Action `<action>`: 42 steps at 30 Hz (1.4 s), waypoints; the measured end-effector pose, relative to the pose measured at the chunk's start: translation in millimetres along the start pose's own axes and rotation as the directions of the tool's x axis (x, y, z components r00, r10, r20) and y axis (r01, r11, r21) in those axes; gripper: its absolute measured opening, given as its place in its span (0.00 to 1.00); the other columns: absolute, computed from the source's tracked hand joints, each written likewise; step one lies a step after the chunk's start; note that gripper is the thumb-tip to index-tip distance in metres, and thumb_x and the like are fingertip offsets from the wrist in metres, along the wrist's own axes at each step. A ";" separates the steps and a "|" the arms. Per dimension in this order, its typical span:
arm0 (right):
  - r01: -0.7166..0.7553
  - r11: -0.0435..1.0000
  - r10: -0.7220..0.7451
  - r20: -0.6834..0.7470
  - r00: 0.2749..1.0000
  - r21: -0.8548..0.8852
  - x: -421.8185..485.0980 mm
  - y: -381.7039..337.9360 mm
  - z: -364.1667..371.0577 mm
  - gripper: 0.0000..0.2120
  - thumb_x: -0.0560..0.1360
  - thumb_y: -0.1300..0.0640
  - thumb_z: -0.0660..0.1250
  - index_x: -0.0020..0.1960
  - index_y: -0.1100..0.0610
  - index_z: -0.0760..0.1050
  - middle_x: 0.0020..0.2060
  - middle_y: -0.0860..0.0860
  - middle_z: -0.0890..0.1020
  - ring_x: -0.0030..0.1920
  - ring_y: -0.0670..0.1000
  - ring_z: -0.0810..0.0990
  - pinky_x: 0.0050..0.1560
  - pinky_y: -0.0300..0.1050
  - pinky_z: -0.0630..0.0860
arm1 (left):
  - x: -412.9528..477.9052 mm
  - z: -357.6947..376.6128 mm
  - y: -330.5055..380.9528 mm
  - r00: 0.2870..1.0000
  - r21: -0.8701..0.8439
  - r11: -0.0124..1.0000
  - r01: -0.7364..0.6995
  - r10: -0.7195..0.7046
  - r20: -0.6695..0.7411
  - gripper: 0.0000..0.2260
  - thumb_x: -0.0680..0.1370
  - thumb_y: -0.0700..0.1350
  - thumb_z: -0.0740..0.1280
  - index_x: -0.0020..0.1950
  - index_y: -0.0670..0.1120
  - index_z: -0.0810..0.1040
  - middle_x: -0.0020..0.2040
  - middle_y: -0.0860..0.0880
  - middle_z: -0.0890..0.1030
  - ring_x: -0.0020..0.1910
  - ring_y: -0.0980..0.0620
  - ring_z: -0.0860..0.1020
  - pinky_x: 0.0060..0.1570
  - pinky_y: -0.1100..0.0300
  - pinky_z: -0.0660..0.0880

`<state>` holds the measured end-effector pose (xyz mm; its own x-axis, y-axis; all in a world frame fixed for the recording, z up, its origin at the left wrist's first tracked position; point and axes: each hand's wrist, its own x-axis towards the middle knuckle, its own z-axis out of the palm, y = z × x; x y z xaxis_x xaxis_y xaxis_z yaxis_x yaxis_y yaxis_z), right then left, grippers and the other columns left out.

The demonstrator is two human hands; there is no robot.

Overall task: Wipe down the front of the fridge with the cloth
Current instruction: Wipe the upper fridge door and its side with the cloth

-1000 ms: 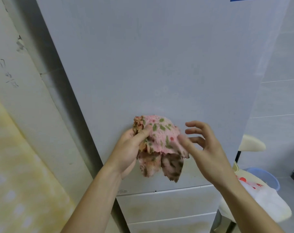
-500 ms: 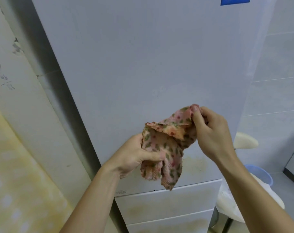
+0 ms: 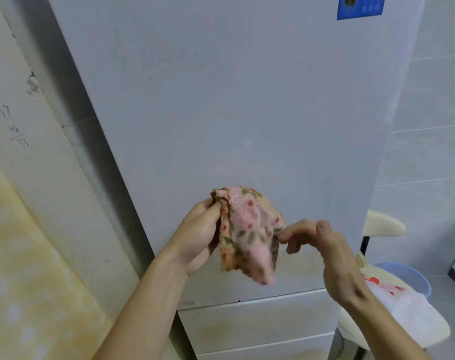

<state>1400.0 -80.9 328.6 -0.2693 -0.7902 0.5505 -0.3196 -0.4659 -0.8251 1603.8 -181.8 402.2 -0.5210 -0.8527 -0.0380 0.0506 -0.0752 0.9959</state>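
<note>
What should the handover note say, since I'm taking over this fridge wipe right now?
Left hand grips the bunched cloth in front of the fridge door.
Right hand has curled fingers at the cloth's right edge; a pinch is unclear.
Done: cloth in hand; no wiped area can be told.
Left: wipe the front, including the yellowish marks on the drawers below.

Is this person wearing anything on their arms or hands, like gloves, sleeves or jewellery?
No. The left hand and right hand are bare, without gloves, and no rings show. The left forearm and right forearm are bare too: no sleeves, watch or bracelet in view.
</note>
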 end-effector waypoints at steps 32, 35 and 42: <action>0.104 0.876 0.158 -0.486 0.860 0.470 51.6 -61.8 -34.6 0.04 0.77 0.58 0.71 0.45 0.50 0.79 0.36 0.50 0.82 0.35 0.53 0.81 0.42 0.52 0.78 | 29.6 18.3 22.9 0.974 -0.086 0.972 -0.220 0.214 -0.077 0.16 0.84 0.34 0.55 0.62 0.39 0.81 0.56 0.40 0.87 0.55 0.45 0.86 0.55 0.53 0.82; 0.230 0.882 -0.004 -0.482 0.876 0.411 61.6 -65.3 -30.5 0.07 0.82 0.47 0.68 0.48 0.49 0.74 0.35 0.52 0.78 0.26 0.56 0.74 0.24 0.51 0.70 | 31.9 20.0 25.6 0.950 -0.004 0.957 -0.290 0.287 -0.122 0.15 0.84 0.33 0.57 0.59 0.38 0.82 0.53 0.39 0.87 0.51 0.44 0.86 0.51 0.54 0.83; 0.190 0.757 -0.488 -0.348 0.801 -0.625 111.6 11.8 -14.7 0.09 0.80 0.61 0.72 0.60 0.57 0.81 0.55 0.51 0.83 0.53 0.54 0.81 0.55 0.55 0.79 | 40.9 20.9 23.1 0.806 0.228 0.846 -0.481 0.530 -0.264 0.13 0.83 0.32 0.61 0.52 0.41 0.85 0.44 0.44 0.88 0.45 0.47 0.86 0.44 0.60 0.81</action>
<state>1352.9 -168.7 382.2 -0.3757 -0.2672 0.8874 -0.8609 -0.2538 -0.4409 1565.9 -207.6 425.3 -0.1681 -0.8637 0.4751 0.0993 0.4647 0.8799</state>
